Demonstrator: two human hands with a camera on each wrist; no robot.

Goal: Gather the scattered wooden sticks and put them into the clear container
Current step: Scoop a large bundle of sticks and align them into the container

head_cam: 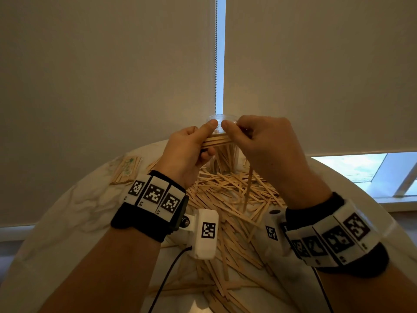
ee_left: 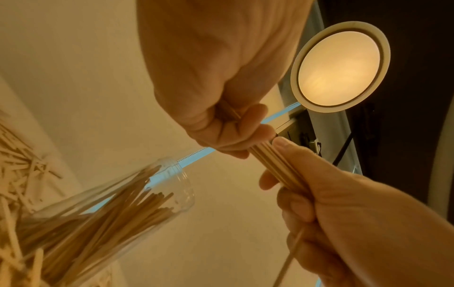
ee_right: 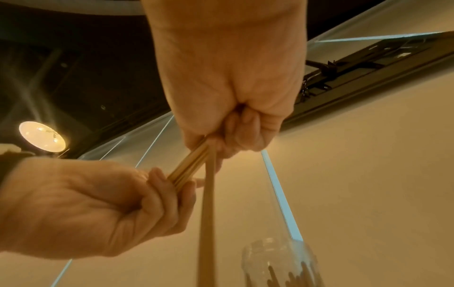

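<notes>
Both hands hold one bundle of wooden sticks (head_cam: 215,140) level in the air, just in front of the clear container (head_cam: 222,154). My left hand (head_cam: 191,146) grips the bundle's left end, thumb on top. My right hand (head_cam: 259,141) grips its right end, fingers curled round it. One stick (head_cam: 248,188) hangs down loose from the right hand. The bundle (ee_left: 275,165) shows between both fists in the left wrist view, and again (ee_right: 189,169) in the right wrist view. The container (ee_left: 110,209) stands upright, with many sticks inside. Several sticks (head_cam: 225,222) lie scattered on the table.
The round white marble table (head_cam: 74,211) carries a wrapped pack of sticks (head_cam: 126,169) at the back left. Roller blinds (head_cam: 101,75) hang right behind the table. Cables run from the wrist cameras (head_cam: 206,233) toward me.
</notes>
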